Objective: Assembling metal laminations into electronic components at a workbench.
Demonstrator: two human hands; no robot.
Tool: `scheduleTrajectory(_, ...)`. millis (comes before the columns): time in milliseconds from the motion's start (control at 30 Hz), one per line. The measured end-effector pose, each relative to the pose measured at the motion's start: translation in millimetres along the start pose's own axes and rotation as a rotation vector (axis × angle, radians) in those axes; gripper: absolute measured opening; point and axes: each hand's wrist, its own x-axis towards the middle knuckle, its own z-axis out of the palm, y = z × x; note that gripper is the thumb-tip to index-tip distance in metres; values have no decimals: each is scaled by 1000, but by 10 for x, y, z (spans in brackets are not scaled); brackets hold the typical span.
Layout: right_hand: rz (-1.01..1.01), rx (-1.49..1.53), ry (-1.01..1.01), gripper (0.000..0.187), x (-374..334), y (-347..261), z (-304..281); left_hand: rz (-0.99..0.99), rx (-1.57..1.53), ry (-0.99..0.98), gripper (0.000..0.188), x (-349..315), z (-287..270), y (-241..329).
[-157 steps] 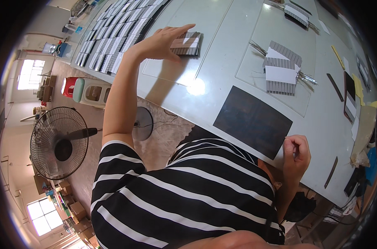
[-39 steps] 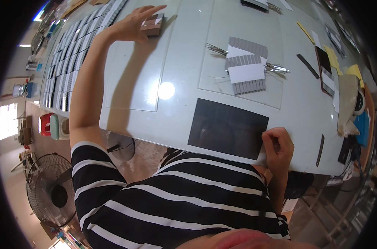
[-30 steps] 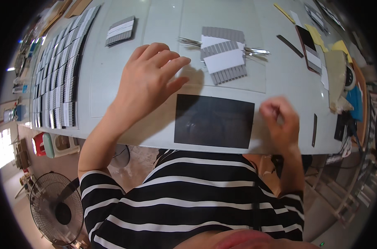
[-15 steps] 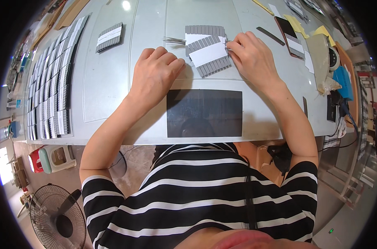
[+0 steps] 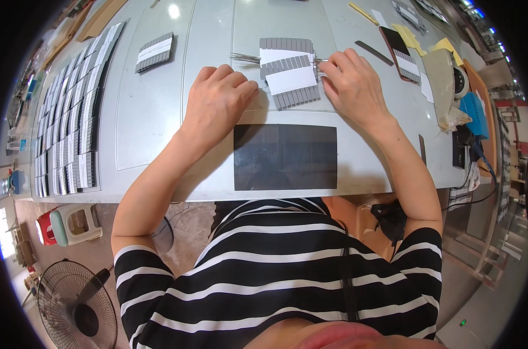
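Observation:
Two grey slatted bundles with white bands lie overlapped in front of me. The upper bundle (image 5: 293,84) is slightly tilted over the lower bundle (image 5: 286,44). Thin metal wires (image 5: 245,59) stick out from the lower one's left side, and some show on its right. My right hand (image 5: 357,84) is closed at the upper bundle's right edge, thumb and fingertips pinched there. My left hand (image 5: 220,96) is closed just left of the bundles, knuckles up; a faint thin line runs from its fingertips toward the upper bundle, but what it grips is hidden.
A dark rectangular mat (image 5: 285,157) lies at the near table edge. Many similar bundles (image 5: 72,122) stand in rows at left; a single bundle (image 5: 155,52) lies nearer. At right are a phone (image 5: 394,43), a dark flat strip (image 5: 373,52) and a blue box (image 5: 474,113).
The upper bundle has turned a little, its tilt lessening, and its right edge has shifted left. My right hand stays closed beside it; the left hand has hardly moved.

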Motion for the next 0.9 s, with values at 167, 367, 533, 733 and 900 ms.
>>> scheduleTrajectory(167,-16,-2,-45,11,-11,30,-2,-5,-3,5,7,4,16,-7)
scheduleTrajectory(367,27,21,-89,9,-110,-199,-386,12,-18,29,6,-36,-181,92)
scheduleTrajectory(533,58,161,-143,10,-422,-488,-598,48,-131,-26,8,-293,-448,339)
scheduleTrajectory(733,112,270,-205,10,-705,-767,-667,44,-230,-121,16,-553,-491,526)
scheduleTrajectory(900,387,624,-203,17,-834,-781,-649,-28,-189,-74,30,-640,-508,648)
